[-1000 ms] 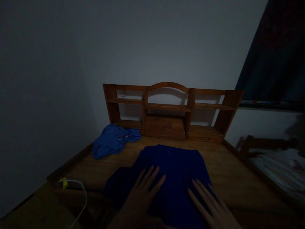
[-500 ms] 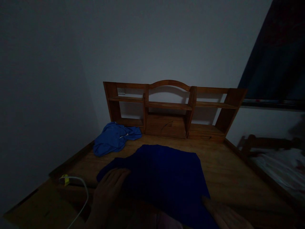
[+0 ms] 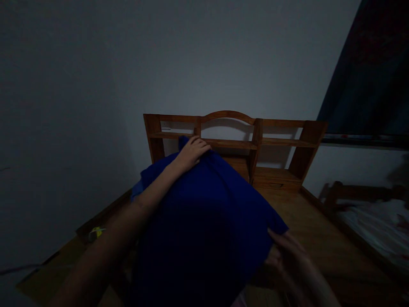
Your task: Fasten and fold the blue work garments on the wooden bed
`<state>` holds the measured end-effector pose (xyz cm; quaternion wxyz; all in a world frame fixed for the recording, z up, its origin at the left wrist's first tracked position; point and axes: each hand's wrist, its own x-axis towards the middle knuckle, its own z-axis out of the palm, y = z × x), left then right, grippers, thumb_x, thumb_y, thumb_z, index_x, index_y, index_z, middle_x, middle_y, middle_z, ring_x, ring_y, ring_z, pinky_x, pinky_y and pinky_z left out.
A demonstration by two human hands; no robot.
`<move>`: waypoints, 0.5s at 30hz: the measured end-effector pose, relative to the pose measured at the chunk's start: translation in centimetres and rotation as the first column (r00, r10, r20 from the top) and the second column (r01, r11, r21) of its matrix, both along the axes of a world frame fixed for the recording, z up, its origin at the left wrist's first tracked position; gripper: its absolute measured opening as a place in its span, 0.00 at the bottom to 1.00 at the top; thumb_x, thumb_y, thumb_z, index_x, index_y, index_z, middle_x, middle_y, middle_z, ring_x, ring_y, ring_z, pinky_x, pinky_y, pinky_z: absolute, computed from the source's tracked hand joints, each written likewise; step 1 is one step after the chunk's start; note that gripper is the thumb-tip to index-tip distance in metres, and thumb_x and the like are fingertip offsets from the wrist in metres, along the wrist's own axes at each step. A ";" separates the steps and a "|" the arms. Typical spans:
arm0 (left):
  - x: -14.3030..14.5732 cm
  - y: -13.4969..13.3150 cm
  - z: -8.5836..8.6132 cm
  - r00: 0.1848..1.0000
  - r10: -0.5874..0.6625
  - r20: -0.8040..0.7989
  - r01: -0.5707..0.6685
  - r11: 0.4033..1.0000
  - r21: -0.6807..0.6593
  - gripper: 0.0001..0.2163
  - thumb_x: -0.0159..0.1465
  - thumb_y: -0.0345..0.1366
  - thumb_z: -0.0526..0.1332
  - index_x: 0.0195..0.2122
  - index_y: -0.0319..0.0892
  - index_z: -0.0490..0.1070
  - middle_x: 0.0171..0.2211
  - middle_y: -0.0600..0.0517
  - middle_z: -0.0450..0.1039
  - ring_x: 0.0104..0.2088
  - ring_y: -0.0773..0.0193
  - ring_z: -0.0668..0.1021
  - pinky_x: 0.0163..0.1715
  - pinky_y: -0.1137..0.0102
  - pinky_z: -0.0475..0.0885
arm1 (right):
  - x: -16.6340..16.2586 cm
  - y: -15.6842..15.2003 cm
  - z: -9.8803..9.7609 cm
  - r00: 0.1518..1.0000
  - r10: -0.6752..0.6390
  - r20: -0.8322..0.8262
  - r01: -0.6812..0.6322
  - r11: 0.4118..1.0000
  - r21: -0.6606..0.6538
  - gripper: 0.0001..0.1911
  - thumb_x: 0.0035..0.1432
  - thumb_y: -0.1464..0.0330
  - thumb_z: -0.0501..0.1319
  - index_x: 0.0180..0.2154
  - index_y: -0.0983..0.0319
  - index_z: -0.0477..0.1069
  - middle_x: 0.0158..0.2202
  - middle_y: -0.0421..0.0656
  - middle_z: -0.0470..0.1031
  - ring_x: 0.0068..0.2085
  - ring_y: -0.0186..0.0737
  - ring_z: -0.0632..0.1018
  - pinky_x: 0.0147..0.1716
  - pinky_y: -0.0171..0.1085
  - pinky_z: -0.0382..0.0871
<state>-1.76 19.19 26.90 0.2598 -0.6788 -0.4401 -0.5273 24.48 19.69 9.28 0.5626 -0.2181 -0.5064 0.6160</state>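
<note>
A dark blue shirt [image 3: 204,204] hangs spread out in front of me, lifted off the wooden tabletop. High on its upper edge, my left hand [image 3: 193,153] is closed on the fabric, with the arm reaching across the cloth's left part. At the lower right, my right hand [image 3: 286,251] pinches the shirt near its corner. Dim light leaves the lower middle of the cloth almost black. Only a sliver of the lighter blue cloth [image 3: 137,189] shows behind the shirt's left side.
A wooden shelf unit [image 3: 281,143] stands at the back of the wooden tabletop [image 3: 300,213] against a pale wall. A yellow-tagged item [image 3: 96,232] lies at the left edge. To the right are a dark curtain [image 3: 373,76] and a bed with pale bedding [image 3: 377,226].
My left hand has risen far up and forward, raising the shirt from the tabletop. My right hand has moved slightly up and now grips the corner. The lighter blue cloth has become mostly hidden.
</note>
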 end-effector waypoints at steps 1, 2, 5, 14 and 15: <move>0.5 0.5 -0.6 0.999 -0.036 0.018 0.037 0.999 -0.029 0.09 0.63 0.32 0.56 0.42 0.34 0.68 0.45 0.46 0.69 0.49 0.59 0.70 0.52 0.53 0.61 | 0.1 1.4 -1.1 1.000 -0.010 -0.004 0.010 1.000 -0.029 0.17 0.44 0.65 0.68 0.37 0.62 0.70 0.28 0.40 0.75 0.26 0.36 0.76 0.27 0.35 0.73; 1.0 0.9 -1.4 0.997 -0.070 0.043 0.072 0.996 -0.052 0.11 0.63 0.35 0.56 0.43 0.35 0.68 0.46 0.46 0.68 0.48 0.60 0.71 0.50 0.55 0.64 | 0.4 3.0 -2.3 1.000 -0.013 0.015 0.014 0.997 -0.072 0.18 0.43 0.66 0.69 0.38 0.61 0.70 0.30 0.40 0.76 0.29 0.38 0.77 0.31 0.36 0.73; 1.8 1.2 -4.2 0.978 -0.153 0.142 0.166 0.982 -0.088 0.14 0.63 0.38 0.56 0.47 0.36 0.66 0.48 0.46 0.67 0.46 0.60 0.72 0.47 0.57 0.68 | 2.3 7.4 -6.2 0.992 0.033 0.124 -0.009 0.982 -0.188 0.23 0.41 0.63 0.68 0.41 0.60 0.69 0.35 0.43 0.77 0.37 0.44 0.78 0.40 0.42 0.71; 1.3 -4.1 -21.6 0.631 -0.140 0.763 0.443 0.872 -0.206 0.07 0.55 0.42 0.63 0.32 0.48 0.75 0.36 0.49 0.76 0.47 0.54 0.74 0.47 0.71 0.69 | 6.5 11.2 -5.8 0.847 -0.303 0.436 0.282 0.952 0.115 0.30 0.46 0.47 0.57 0.47 0.57 0.68 0.38 0.48 0.76 0.28 0.43 0.77 0.24 0.37 0.68; 1.4 -4.8 -23.8 0.594 -0.102 0.798 0.456 0.860 -0.230 0.07 0.54 0.43 0.63 0.31 0.49 0.75 0.34 0.49 0.77 0.45 0.53 0.75 0.44 0.70 0.71 | 6.3 11.2 -5.3 0.827 -0.327 0.457 0.280 0.945 0.169 0.31 0.47 0.46 0.57 0.47 0.57 0.68 0.37 0.48 0.76 0.28 0.43 0.76 0.22 0.36 0.67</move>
